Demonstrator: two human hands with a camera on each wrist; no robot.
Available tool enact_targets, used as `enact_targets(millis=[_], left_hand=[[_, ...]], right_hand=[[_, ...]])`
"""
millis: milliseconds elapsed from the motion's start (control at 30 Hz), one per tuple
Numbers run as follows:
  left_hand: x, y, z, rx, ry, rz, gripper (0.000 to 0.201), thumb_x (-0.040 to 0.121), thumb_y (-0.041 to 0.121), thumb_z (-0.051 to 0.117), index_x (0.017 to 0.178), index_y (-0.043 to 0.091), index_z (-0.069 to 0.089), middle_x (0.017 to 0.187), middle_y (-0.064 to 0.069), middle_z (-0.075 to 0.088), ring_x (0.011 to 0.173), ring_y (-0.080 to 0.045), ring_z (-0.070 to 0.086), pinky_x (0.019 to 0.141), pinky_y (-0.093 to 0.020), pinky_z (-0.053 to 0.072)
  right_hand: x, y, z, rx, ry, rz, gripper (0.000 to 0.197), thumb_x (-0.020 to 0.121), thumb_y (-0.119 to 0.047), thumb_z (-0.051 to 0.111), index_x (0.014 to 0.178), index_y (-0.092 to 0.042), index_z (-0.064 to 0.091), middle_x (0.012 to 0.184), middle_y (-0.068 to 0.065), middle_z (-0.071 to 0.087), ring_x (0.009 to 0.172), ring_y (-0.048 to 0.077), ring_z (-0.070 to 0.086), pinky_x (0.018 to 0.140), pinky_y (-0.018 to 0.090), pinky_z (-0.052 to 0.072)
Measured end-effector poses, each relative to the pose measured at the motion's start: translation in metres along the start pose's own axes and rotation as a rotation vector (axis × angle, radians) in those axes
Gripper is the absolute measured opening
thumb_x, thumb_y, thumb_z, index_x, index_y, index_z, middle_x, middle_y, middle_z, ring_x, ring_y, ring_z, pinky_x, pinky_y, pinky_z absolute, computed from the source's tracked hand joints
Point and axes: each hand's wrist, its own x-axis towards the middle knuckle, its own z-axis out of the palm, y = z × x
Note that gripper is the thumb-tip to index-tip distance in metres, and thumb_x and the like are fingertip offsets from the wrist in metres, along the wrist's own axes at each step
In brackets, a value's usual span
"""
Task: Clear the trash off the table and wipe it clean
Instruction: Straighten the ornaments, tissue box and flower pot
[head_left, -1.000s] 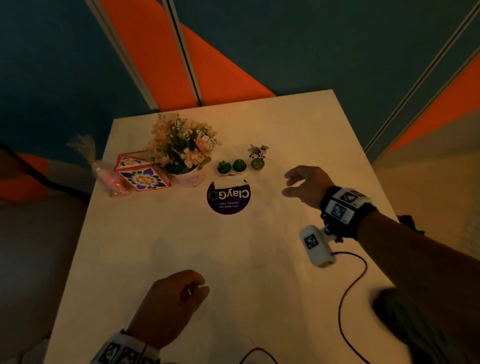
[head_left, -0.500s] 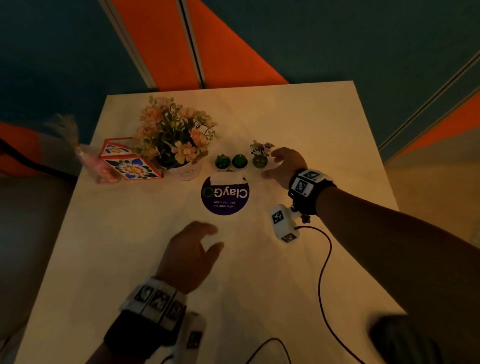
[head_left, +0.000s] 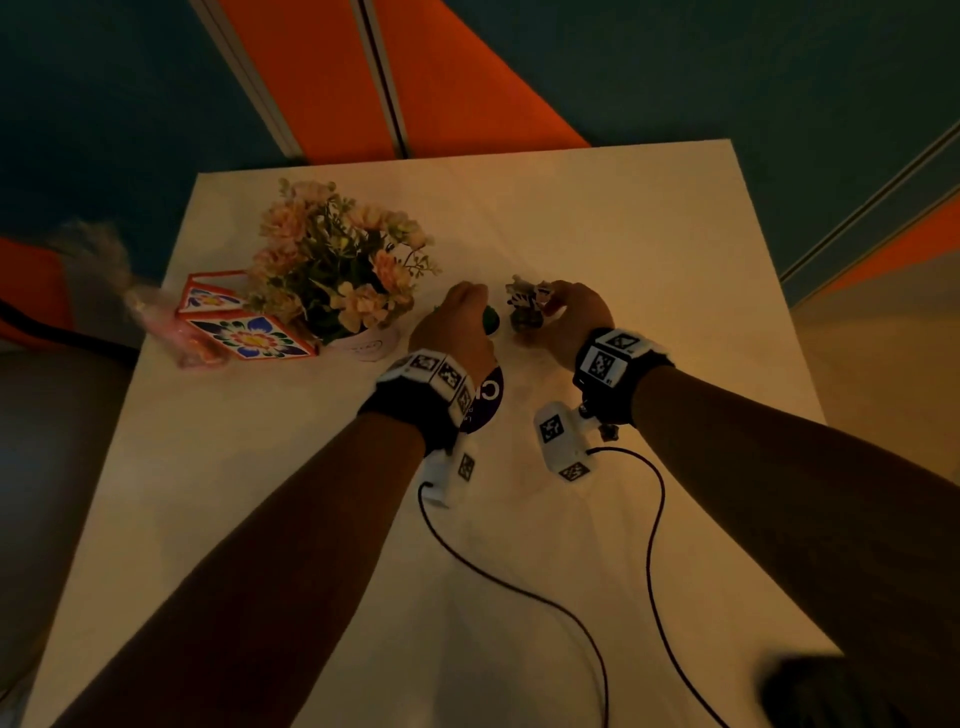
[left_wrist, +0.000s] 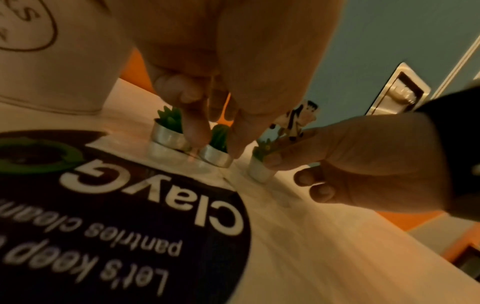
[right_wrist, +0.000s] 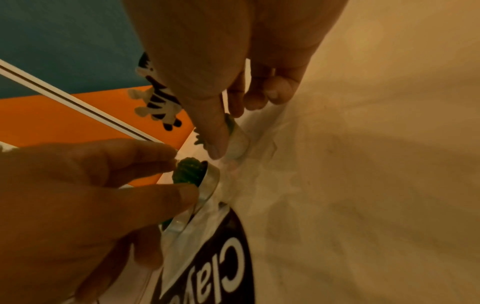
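Two tiny cactus pots in silver cups and a small white zebra pot (head_left: 525, 312) stand in a row behind the round purple sticker (head_left: 487, 400). My left hand (head_left: 480, 306) pinches the right-hand cactus pot (left_wrist: 217, 153) between thumb and finger; the pot also shows in the right wrist view (right_wrist: 192, 172). The other cactus pot (left_wrist: 168, 136) stands free beside it. My right hand (head_left: 550, 301) pinches the zebra pot (left_wrist: 259, 171), thumb against its side. All three pots rest on the pale table (head_left: 623, 234).
A flower pot (head_left: 371, 345) with pink blooms stands left of my hands. Beside it sit a floral patterned box (head_left: 244, 335) and a pink wrapped bag (head_left: 156, 317) at the table's left edge. Two wrist-camera cables (head_left: 652, 545) trail across the near tabletop.
Both hands moved forward to the row of small pots. The left hand came up from the near table; each hand now pinches a pot.
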Motion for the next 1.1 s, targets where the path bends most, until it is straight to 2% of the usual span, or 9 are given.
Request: enact_targets(millis=[100, 267, 367, 500, 600, 767, 867, 1000, 1100], left_hand=[[0.015, -0.001, 0.001, 0.041, -0.021, 0.011, 0.06, 0.09, 0.012, 0.057, 0.145, 0.017, 0.033, 0.151, -0.004, 0.031, 0.133, -0.029, 0.039, 0.109, -0.04, 0.036], [0.023, 0.001, 0.006, 0.114, -0.008, 0.04, 0.05, 0.091, 0.012, 0.053, 0.139, 0.021, 0.043, 0.137, -0.008, 0.045, 0.124, -0.032, 0.047, 0.102, -0.041, 0.042], [0.021, 0.002, 0.008, 0.126, 0.019, 0.049, 0.046, 0.09, 0.008, 0.052, 0.134, 0.019, 0.049, 0.132, -0.009, 0.049, 0.121, -0.033, 0.049, 0.1, -0.041, 0.043], [0.016, 0.006, 0.006, 0.041, 0.034, 0.021, 0.044, 0.088, 0.015, 0.059, 0.131, 0.017, 0.052, 0.129, -0.01, 0.054, 0.118, -0.032, 0.052, 0.098, -0.039, 0.044], [0.0, 0.017, 0.006, -0.105, 0.076, -0.026, 0.052, 0.084, 0.023, 0.068, 0.133, 0.019, 0.05, 0.131, -0.007, 0.056, 0.118, -0.029, 0.054, 0.098, -0.036, 0.046], [-0.036, 0.037, 0.028, -0.208, 0.024, 0.02, 0.058, 0.077, 0.032, 0.076, 0.129, 0.023, 0.052, 0.125, 0.0, 0.06, 0.112, -0.021, 0.058, 0.092, -0.03, 0.047], [-0.051, 0.045, 0.042, -0.192, 0.062, 0.069, 0.052, 0.076, 0.032, 0.075, 0.124, 0.02, 0.057, 0.123, -0.001, 0.06, 0.111, -0.02, 0.057, 0.093, -0.029, 0.046], [-0.06, 0.051, 0.055, -0.211, 0.077, 0.094, 0.045, 0.076, 0.026, 0.075, 0.117, 0.016, 0.061, 0.116, -0.005, 0.059, 0.106, -0.023, 0.058, 0.09, -0.031, 0.049], [-0.062, 0.053, 0.061, -0.217, 0.086, 0.114, 0.046, 0.076, 0.024, 0.076, 0.118, 0.015, 0.061, 0.117, -0.006, 0.058, 0.106, -0.024, 0.059, 0.09, -0.032, 0.05]], right_hand=[[-0.002, -0.003, -0.003, -0.013, -0.003, -0.022, 0.027, 0.076, -0.026, 0.077, 0.081, -0.025, 0.05, 0.126, 0.009, 0.056, 0.116, 0.029, 0.051, 0.081, 0.026, 0.035], [-0.006, -0.002, -0.004, -0.049, 0.005, -0.061, 0.042, 0.08, -0.03, 0.073, 0.114, -0.012, 0.056, 0.123, 0.012, 0.056, 0.112, 0.032, 0.053, 0.08, 0.03, 0.039], [-0.009, 0.005, -0.007, -0.071, 0.008, -0.036, 0.051, 0.08, -0.034, 0.072, 0.12, -0.009, 0.053, 0.126, 0.012, 0.054, 0.113, 0.031, 0.052, 0.079, 0.029, 0.037], [-0.019, 0.024, -0.02, -0.058, 0.02, 0.012, 0.054, 0.08, -0.037, 0.073, 0.121, -0.009, 0.053, 0.128, 0.011, 0.053, 0.114, 0.03, 0.051, 0.08, 0.029, 0.037], [-0.03, 0.043, -0.032, -0.065, 0.022, 0.016, 0.053, 0.079, -0.036, 0.074, 0.121, -0.011, 0.054, 0.13, 0.011, 0.052, 0.117, 0.032, 0.05, 0.089, 0.035, 0.041], [-0.052, 0.083, -0.048, -0.005, 0.02, 0.019, 0.043, 0.075, -0.029, 0.078, 0.108, -0.014, 0.054, 0.11, 0.01, 0.058, 0.099, 0.03, 0.056, 0.078, 0.035, 0.043], [-0.064, 0.101, -0.052, 0.026, 0.02, 0.025, 0.045, 0.072, -0.025, 0.08, 0.108, -0.014, 0.054, 0.111, 0.011, 0.058, 0.101, 0.033, 0.057, 0.085, 0.045, 0.049], [-0.073, 0.111, -0.052, 0.033, 0.021, 0.01, 0.043, 0.073, -0.024, 0.08, 0.107, -0.017, 0.055, 0.1, 0.005, 0.054, 0.087, 0.025, 0.053, 0.073, 0.033, 0.042], [-0.079, 0.11, -0.049, -0.003, 0.019, -0.015, 0.046, 0.074, -0.026, 0.078, 0.113, -0.016, 0.056, 0.102, 0.002, 0.052, 0.087, 0.023, 0.051, 0.073, 0.03, 0.04]])
